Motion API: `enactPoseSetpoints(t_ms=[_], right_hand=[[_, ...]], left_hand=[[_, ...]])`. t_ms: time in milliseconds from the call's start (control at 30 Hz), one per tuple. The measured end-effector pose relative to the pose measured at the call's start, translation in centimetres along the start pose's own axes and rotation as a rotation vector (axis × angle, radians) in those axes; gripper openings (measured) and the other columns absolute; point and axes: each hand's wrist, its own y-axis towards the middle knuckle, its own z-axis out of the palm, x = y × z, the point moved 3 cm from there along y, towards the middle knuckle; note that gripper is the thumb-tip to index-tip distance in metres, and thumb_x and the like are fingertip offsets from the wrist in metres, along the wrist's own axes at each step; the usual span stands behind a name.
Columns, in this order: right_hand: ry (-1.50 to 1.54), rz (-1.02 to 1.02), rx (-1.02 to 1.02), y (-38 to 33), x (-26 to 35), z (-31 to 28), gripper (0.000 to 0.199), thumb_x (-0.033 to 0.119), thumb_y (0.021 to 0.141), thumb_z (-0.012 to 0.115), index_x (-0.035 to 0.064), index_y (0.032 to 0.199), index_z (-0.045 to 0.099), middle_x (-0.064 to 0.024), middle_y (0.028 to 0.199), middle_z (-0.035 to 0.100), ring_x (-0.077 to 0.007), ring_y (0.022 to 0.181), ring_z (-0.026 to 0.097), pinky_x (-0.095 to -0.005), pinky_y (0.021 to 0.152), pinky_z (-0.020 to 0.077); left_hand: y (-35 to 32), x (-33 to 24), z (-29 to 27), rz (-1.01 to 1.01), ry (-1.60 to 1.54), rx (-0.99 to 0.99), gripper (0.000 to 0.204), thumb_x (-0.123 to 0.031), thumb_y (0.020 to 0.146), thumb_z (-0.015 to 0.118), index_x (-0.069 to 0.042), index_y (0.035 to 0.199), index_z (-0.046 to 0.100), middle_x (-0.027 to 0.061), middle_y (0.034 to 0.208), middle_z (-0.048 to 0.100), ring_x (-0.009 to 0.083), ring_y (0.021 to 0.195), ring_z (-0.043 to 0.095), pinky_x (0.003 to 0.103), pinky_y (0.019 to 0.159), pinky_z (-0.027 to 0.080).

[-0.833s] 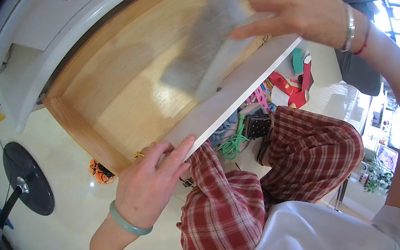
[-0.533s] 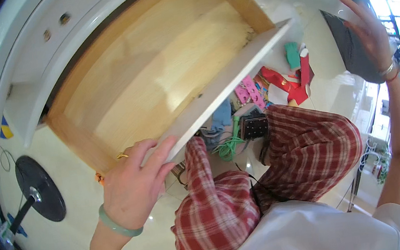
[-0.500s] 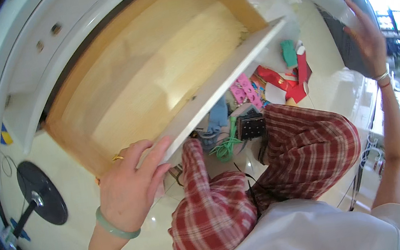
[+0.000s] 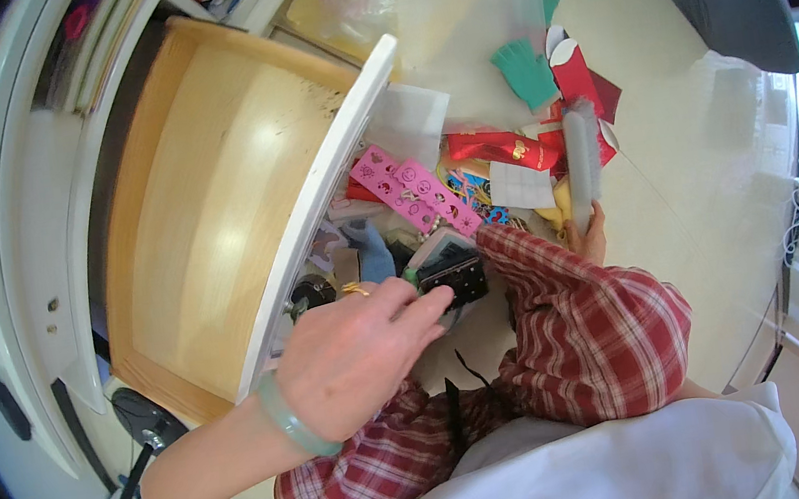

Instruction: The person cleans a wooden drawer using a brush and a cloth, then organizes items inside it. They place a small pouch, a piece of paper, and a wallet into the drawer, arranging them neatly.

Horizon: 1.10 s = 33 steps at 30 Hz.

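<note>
Since the earlier frames the left hand point(image 4: 358, 356) has left the drawer front and dropped toward the clutter; the right hand point(image 4: 587, 230) has come down from the upper right. Left fingers point(image 4: 428, 308) curl narrowly onto a small black box point(image 4: 454, 278) at frame centre, touching it. Right fingers wrap a pale rolled sheet point(image 4: 582, 160), standing upright right of centre. Risk, as I judge it: the open wooden drawer point(image 4: 212, 203) at left juts over the pile of red and pink papers point(image 4: 508, 149) on the floor, so lifting the box could knock its white front.
</note>
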Motion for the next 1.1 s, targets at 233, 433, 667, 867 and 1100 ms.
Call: enactPoseSetpoints(t_ms=[233, 433, 667, 867, 1100], right_hand=[[-0.148, -0.408, 0.109, 8.2, 8.1, -6.5, 0.016, 0.019, 0.083, 0.071, 0.0055, 0.091, 0.065, -0.0101, 0.087, 0.061, -0.0243, 0.07, 0.06, -0.035, 0.062, 0.0467], [-0.298, -0.839, -0.083, 16.6, 19.7, -1.1, 0.038, 0.028, 0.079, 0.074, 0.0069, 0.108, 0.061, -0.008, 0.104, 0.06, -0.0257, 0.08, 0.062, -0.0369, 0.069, 0.0519], [0.146, -0.371, 0.322, 19.6, 20.3, -0.8, 0.033, 0.02, 0.088, 0.065, 0.0042, 0.117, 0.062, -0.0081, 0.104, 0.067, -0.0168, 0.093, 0.063, -0.031, 0.078, 0.0514], [1.071, -0.141, 0.801, 9.6, 31.7, -5.3, 0.031, 0.013, 0.093, 0.062, -0.0037, 0.119, 0.06, -0.0046, 0.106, 0.066, -0.0119, 0.09, 0.062, -0.026, 0.078, 0.0488], [0.689, -0.866, 1.05, 0.7, 42.6, -5.9, 0.039, 0.031, 0.101, 0.05, -0.0027, 0.119, 0.061, -0.0103, 0.103, 0.068, -0.0157, 0.091, 0.063, -0.0268, 0.077, 0.0501]], left_hand=[[6.2, 0.3, 3.1, -0.036, -0.246, 0.165, 0.026, -0.019, 0.09, 0.062, -0.008, 0.114, 0.064, 0.0108, 0.097, 0.064, 0.0305, 0.087, 0.064, 0.039, 0.072, 0.052], [8.5, 0.3, 5.4, -0.058, -0.432, 0.031, 0.023, -0.019, 0.092, 0.06, -0.008, 0.111, 0.065, 0.0123, 0.093, 0.066, 0.0311, 0.085, 0.064, 0.037, 0.072, 0.051], [6.8, 1.1, 3.3, -0.302, -0.79, -0.165, 0.023, -0.013, 0.096, 0.058, -0.007, 0.117, 0.065, 0.0075, 0.091, 0.07, 0.0123, 0.079, 0.067, 0.026, 0.069, 0.053], [5.3, 1.4, 0.1, -0.238, -0.842, -0.584, 0.03, -0.011, 0.095, 0.061, -0.006, 0.125, 0.062, 0.0056, 0.111, 0.066, 0.0135, 0.099, 0.063, 0.028, 0.084, 0.054], [1.7, 2.4, -4.9, -0.22, -0.835, -0.885, 0.046, -0.02, 0.092, 0.066, -0.008, 0.135, 0.053, 0.0057, 0.119, 0.062, 0.0169, 0.104, 0.06, 0.029, 0.085, 0.052]])
